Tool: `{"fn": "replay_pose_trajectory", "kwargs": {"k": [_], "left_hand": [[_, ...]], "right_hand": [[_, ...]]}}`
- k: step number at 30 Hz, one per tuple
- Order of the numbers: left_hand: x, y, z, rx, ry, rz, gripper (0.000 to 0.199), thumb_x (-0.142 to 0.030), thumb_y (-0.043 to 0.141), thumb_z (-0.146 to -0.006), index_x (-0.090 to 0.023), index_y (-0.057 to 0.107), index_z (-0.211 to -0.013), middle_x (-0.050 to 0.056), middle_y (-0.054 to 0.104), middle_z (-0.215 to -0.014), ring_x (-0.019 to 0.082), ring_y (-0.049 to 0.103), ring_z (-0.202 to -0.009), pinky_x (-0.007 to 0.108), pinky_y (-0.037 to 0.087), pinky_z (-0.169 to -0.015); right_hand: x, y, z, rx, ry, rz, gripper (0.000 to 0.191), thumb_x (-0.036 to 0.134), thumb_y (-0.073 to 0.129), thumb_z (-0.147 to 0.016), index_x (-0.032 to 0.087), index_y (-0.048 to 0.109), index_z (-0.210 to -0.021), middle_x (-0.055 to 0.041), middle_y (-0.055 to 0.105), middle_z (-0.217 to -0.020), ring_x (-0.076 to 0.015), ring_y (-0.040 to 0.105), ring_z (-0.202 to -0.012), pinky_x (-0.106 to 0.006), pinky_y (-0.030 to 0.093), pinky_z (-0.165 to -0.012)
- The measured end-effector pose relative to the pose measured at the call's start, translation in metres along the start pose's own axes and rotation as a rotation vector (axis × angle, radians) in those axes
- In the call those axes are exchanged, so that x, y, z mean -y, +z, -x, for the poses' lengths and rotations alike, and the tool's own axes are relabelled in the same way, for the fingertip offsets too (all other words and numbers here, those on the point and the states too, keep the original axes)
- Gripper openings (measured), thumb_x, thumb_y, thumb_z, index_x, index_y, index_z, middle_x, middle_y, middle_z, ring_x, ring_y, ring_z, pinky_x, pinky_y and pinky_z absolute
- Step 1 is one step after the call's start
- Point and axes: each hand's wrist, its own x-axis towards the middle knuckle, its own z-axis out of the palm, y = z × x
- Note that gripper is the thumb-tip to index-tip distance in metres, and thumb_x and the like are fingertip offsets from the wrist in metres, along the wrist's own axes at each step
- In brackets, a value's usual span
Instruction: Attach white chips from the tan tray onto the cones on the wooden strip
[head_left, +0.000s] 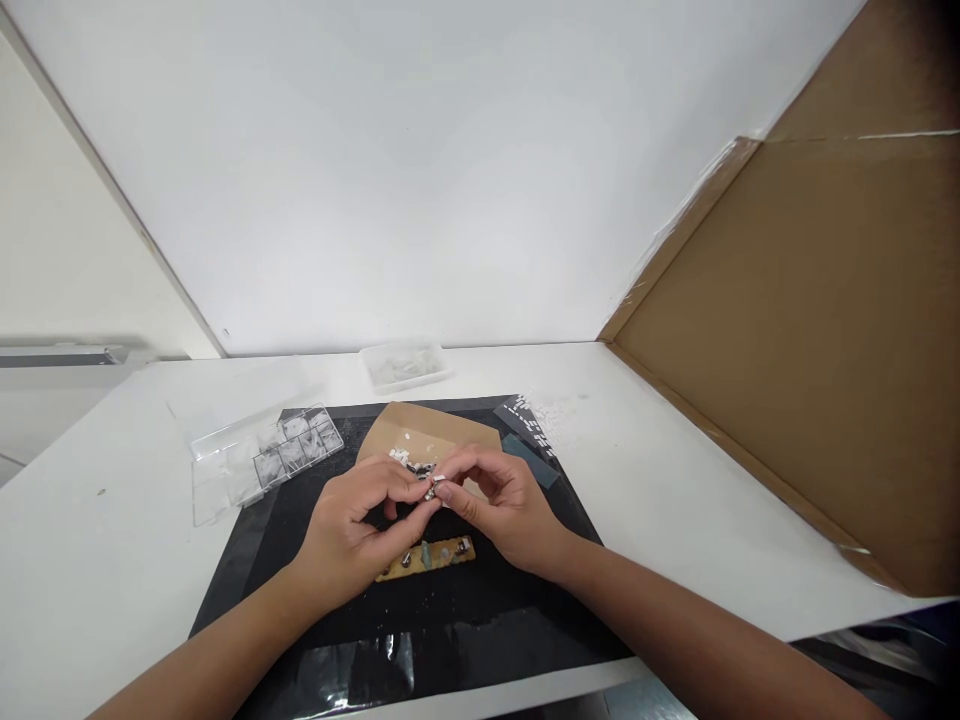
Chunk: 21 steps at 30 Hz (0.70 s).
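Observation:
My left hand [367, 520] and my right hand [501, 505] meet over the black mat, fingertips pinched together. Between them is a small shiny metal piece [430, 493], with a small white piece [439, 478] at its top by my right fingertips. Its exact kind is too small to make out. Just below my hands lies a yellowish strip [442, 556] bearing several small metal and pale pieces. Behind my fingers, a tan sheet [427, 425] carries loose white bits [400, 457] and some dark ones, partly hidden by my hands.
A clear compartment box [266, 450] with small bags stands at the left. A translucent tray [405, 366] sits at the back. White pieces in rows [534, 420] and a dark teal sheet [532, 462] lie right on the black mat [420, 640]. A cardboard panel [810, 360] borders the right.

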Motion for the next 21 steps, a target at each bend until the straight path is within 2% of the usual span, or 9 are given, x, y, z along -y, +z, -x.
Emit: {"fn": "replay_pose_trajectory", "kwargs": {"k": [4, 12, 17, 21], "left_hand": [[0.0002, -0.0004, -0.0016, 0.006, 0.013, -0.015, 0.012, -0.01, 0.074, -0.089, -0.019, 0.07, -0.096, 0.003, 0.072, -0.084, 0.011, 0.062, -0.068, 0.025, 0.052, -0.06], [0.0021, -0.0007, -0.002, 0.008, 0.063, -0.056, 0.012, -0.009, 0.076, -0.088, -0.017, 0.07, -0.096, 0.004, 0.073, -0.085, 0.012, 0.065, -0.073, 0.023, 0.053, -0.06], [0.0073, -0.0003, -0.0013, 0.039, 0.05, -0.071, 0.014, -0.011, 0.078, -0.088, -0.018, 0.073, -0.099, 0.006, 0.074, -0.091, 0.014, 0.068, -0.08, 0.021, 0.053, -0.057], [0.0095, -0.0019, -0.0007, 0.053, 0.047, -0.128, 0.021, -0.014, 0.079, -0.088, -0.018, 0.076, -0.108, 0.008, 0.074, -0.095, 0.017, 0.067, -0.086, 0.022, 0.055, -0.06]], "right_hand": [[0.002, -0.001, 0.0, 0.004, 0.003, 0.036, 0.013, 0.032, 0.073, -0.096, 0.023, 0.075, -0.105, -0.0036, 0.075, -0.096, -0.0173, 0.068, -0.088, -0.033, 0.056, -0.083], [0.0025, -0.0015, -0.001, 0.029, -0.04, 0.019, 0.007, 0.028, 0.071, -0.097, 0.023, 0.073, -0.101, -0.0043, 0.075, -0.098, -0.0191, 0.069, -0.094, -0.036, 0.056, -0.088], [0.0067, -0.0009, -0.0007, -0.019, -0.108, 0.137, 0.003, 0.022, 0.069, -0.096, 0.023, 0.068, -0.098, -0.005, 0.074, -0.108, -0.0193, 0.07, -0.102, -0.037, 0.056, -0.094], [0.0068, -0.0015, 0.0001, -0.016, -0.097, 0.257, 0.005, 0.02, 0.064, -0.098, 0.023, 0.065, -0.102, -0.0057, 0.075, -0.113, -0.0197, 0.071, -0.107, -0.036, 0.056, -0.095]]}}
